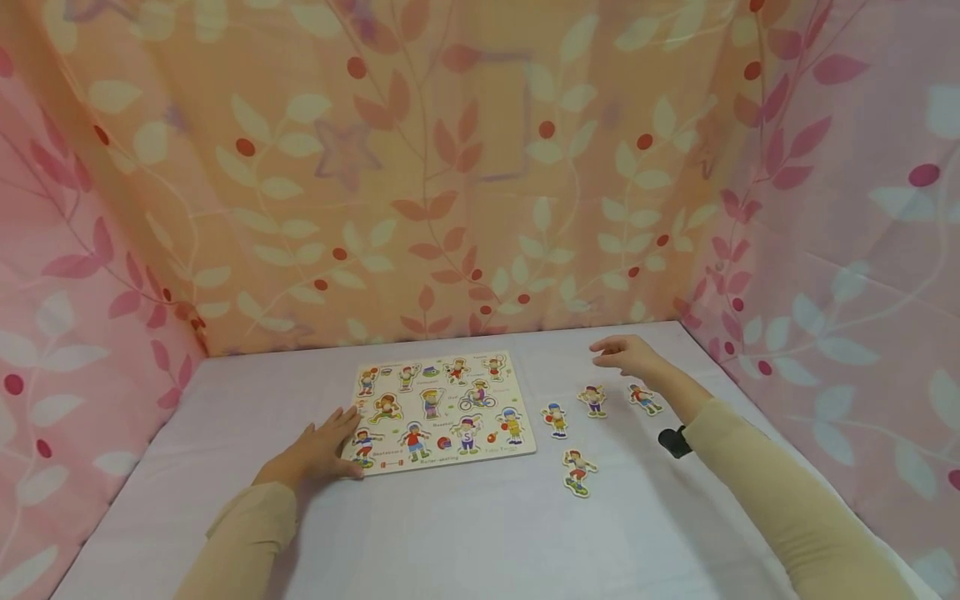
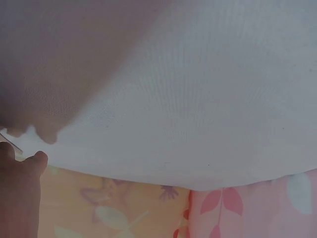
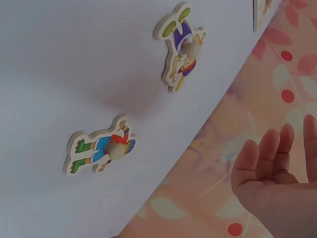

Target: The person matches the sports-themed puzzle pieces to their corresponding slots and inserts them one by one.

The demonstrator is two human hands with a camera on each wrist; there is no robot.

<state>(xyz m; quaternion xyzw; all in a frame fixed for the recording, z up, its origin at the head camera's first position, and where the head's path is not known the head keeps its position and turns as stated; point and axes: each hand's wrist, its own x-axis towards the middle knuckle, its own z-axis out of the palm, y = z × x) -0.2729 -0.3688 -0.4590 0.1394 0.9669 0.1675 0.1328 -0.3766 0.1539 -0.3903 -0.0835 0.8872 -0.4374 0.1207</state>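
1. Table [image 1: 450,533]: white cloth, was under everything.
2. Puzzle board [image 1: 411,400]: lay flat on tbl, L of loose pcs.
3. L hand [image 1: 330,446]: fingers spread, touched board's L edge.
4. R hand [image 1: 628,354]: hung above tbl, fingers loosely bent & apart, held nothing.
5. Skateboarder pc [image 1: 579,473]: lay nearest person.
6. Blue-cap pc [image 1: 556,419], purple-cap pc [image 1: 592,402], red-shirt pc [image 1: 644,399]: lay beyond it.

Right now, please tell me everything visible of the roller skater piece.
The roller skater piece looks like thick pale wood with a round knob. Its figure wears blue headgear, red top, blue shorts, green skates. It lies face up, touching only the tabletop, right of the batter piece in head view.
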